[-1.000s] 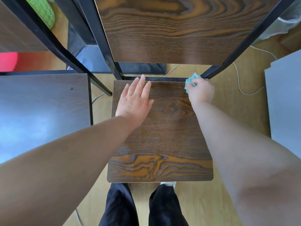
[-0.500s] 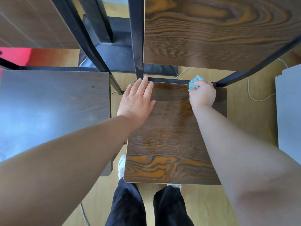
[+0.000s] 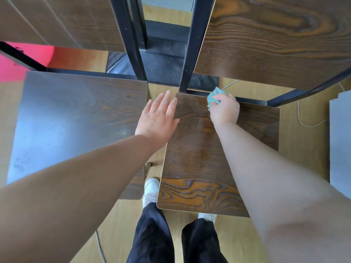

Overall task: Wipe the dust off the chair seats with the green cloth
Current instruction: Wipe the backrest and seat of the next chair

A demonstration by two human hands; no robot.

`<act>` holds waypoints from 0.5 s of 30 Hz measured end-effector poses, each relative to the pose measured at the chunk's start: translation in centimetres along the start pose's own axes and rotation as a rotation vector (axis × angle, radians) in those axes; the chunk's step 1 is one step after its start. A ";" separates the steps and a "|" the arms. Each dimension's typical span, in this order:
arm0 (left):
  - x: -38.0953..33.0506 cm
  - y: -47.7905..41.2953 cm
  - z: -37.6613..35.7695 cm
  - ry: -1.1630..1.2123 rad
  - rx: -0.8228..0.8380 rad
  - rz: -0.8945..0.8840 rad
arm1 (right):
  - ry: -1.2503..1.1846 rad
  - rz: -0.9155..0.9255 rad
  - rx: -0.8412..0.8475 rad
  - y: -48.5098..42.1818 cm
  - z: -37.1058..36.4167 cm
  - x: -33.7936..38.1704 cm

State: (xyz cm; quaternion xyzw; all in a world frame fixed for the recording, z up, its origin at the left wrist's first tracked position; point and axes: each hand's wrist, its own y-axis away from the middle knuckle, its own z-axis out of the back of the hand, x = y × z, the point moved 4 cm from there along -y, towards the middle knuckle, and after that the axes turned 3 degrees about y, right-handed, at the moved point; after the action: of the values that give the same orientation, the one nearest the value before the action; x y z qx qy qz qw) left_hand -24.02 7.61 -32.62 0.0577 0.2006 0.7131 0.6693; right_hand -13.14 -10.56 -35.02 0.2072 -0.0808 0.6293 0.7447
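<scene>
Green cloth (image 3: 213, 97) sits bunched in the right hand (image 3: 225, 110), whose fingers curl tightly round it and press it down at the back edge of the right chair seat (image 3: 199, 158), just beside the black rear rail. The left hand (image 3: 157, 120) lies with fingers straight and close together over the left rim of that seat, holding nothing. A black frame post (image 3: 187, 54) rises from the seat's back left corner, close to the cloth, and the wood-grain backrest (image 3: 275, 40) overhangs the rear of the seat. A second, darker seat (image 3: 76, 118) stands just beside it on the left, with a narrow gap between the two. Below, black trousers (image 3: 152, 234) and white shoes (image 3: 151, 188) stand at the front edge. A white cord (image 3: 303, 120) lies on the wooden floor (image 3: 303, 149) to the right, near a grey panel (image 3: 341, 139).
</scene>
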 end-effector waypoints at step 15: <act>0.6 3.6 -1.1 -0.068 0.018 0.103 | 0.059 0.474 0.275 9.0 -3.5 1.8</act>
State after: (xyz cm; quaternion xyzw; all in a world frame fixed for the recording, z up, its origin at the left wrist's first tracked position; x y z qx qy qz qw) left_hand -27.77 7.87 -32.40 0.0981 0.1810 0.7424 0.6375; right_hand -22.05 -6.41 -35.59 0.2631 -0.0191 0.7970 0.5434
